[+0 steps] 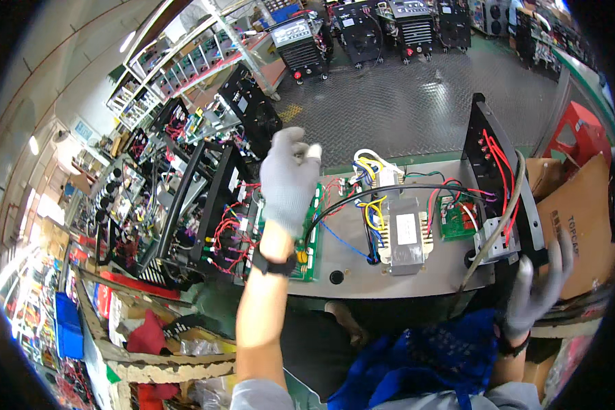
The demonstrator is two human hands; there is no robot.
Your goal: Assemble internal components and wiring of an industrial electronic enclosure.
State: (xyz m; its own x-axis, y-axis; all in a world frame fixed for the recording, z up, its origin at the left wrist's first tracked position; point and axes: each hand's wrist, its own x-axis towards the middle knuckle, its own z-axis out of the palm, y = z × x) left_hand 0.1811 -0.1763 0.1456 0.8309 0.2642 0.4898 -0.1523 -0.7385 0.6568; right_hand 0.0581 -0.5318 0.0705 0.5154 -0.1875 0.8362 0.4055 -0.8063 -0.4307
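Observation:
My left hand (290, 179), in a grey glove, is raised over a green circuit board (306, 263) at the left part of a grey metal chassis (335, 249). Its fingers curl loosely, thumb apart, with nothing visible in them. Off the chassis's right end, my right hand (534, 294) is also gloved, fingers spread and empty, near a cardboard box (581, 229). A transformer (406, 236) with yellow and blue wires sits mid-chassis. Right of it are a small green board (456, 219) and a black upright panel (482, 133) with red wires. A black cable (383, 188) arches across.
A black front panel with a handle bar (191, 195) stands at the chassis's left end. Several black wheeled machines (301, 51) line the far floor. Left are a shelf rack (184, 61) and a worn bench frame (164, 369). A red metal part (577, 133) stands far right.

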